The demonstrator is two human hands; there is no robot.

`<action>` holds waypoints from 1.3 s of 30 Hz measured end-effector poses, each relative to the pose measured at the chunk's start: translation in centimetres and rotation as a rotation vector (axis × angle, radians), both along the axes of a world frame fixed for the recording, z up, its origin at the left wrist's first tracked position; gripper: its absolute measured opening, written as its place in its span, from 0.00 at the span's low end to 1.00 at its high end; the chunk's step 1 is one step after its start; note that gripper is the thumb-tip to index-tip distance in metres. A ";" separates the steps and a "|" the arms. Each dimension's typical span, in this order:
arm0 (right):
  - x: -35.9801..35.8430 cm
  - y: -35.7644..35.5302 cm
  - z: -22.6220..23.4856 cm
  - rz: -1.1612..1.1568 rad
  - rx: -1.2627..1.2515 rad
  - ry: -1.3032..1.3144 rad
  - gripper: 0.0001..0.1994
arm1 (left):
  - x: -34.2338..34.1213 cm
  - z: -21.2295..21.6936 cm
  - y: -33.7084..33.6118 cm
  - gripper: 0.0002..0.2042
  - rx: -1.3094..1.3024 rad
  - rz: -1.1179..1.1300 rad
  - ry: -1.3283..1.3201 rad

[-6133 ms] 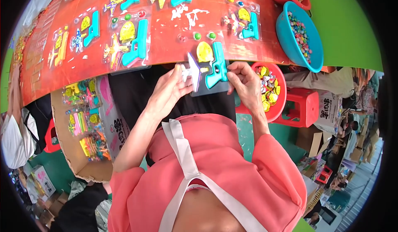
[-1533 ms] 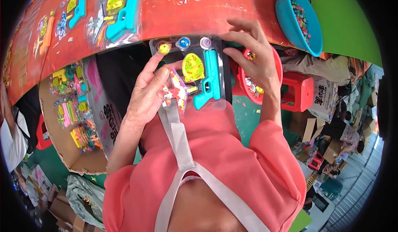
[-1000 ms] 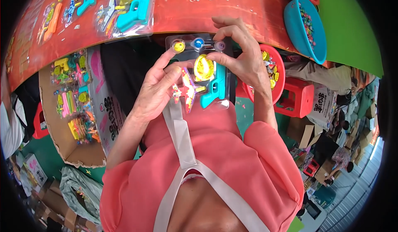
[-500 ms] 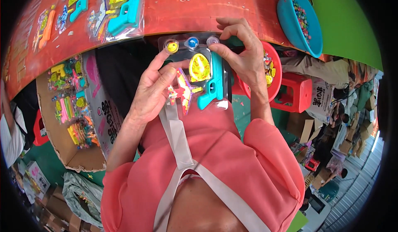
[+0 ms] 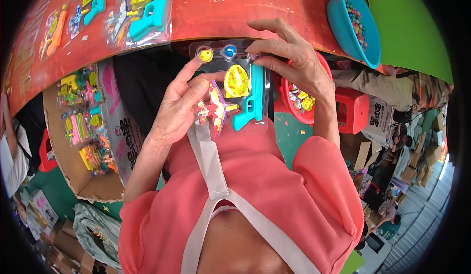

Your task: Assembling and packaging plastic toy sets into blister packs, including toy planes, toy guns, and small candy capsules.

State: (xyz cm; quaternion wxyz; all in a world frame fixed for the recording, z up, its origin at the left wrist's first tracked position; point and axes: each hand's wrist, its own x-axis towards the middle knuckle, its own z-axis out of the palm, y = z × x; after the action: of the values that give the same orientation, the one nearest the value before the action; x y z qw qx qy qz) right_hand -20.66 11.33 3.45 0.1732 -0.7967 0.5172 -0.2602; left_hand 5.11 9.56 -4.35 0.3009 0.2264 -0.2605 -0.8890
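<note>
My left hand (image 5: 177, 108) grips the left side of a clear plastic blister tray (image 5: 216, 44), its index finger touching the pocket of a yellow ball (image 5: 205, 55). Beside that pocket sits a blue ball (image 5: 229, 52). The tray also carries a yellow egg-shaped piece (image 5: 236, 81), a red and purple toy plane (image 5: 214, 108) and a teal toy gun (image 5: 253, 97). Over the tray's top right corner my right hand (image 5: 297, 61) pinches its thumb and fingertips together at the third round pocket. Those fingers mostly hide whatever is in it.
Filled toy packs (image 5: 149, 16) lie on the red table (image 5: 255, 9) at the far left. A blue basin (image 5: 338, 24) of small balls stands at its right. Below are a red basin (image 5: 284, 95) of wrapped pieces, a red stool (image 5: 354, 112) and a cardboard box (image 5: 105, 188) of packed toys.
My right hand has turned and shifted right, its fingertips now covering the third pocket. My left hand keeps its hold, and the tray has barely moved.
</note>
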 end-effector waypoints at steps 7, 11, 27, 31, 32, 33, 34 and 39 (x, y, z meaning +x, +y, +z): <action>1.4 0.8 -1.5 -0.217 -0.022 -0.132 0.19 | -0.1 -0.2 0.0 0.24 -0.013 0.023 0.016; 2.8 0.5 -1.2 -0.268 -0.056 -0.190 0.18 | -0.3 0.3 0.1 0.24 0.005 0.026 0.010; 5.4 -3.9 -1.6 0.107 -0.181 0.022 0.06 | 0.0 0.0 -0.1 0.25 -0.017 0.029 0.007; 5.2 -3.9 -1.4 0.071 -0.060 -0.122 0.06 | 0.0 -0.1 -0.1 0.24 0.002 0.049 -0.005; 5.0 -3.8 -1.1 0.030 -0.064 -0.131 0.06 | 0.0 -0.1 -0.1 0.24 0.002 0.052 -0.003; 5.0 -3.8 -0.8 -0.011 -0.067 -0.139 0.06 | 0.0 -0.1 -0.1 0.25 0.003 0.050 -0.009; 5.3 -3.5 -0.4 -0.074 -0.106 -0.086 0.06 | 0.0 -0.1 -0.1 0.25 0.005 0.048 -0.014; 6.5 -2.0 -0.7 -0.105 -0.236 0.077 0.10 | -0.5 0.0 0.2 0.24 0.056 0.073 0.023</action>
State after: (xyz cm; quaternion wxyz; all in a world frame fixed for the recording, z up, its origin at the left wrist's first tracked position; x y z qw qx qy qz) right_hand -14.11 9.35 2.77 0.0441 -0.7930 0.5301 -0.2970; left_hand 4.60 9.77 -4.37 0.3297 0.2337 -0.2235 -0.8870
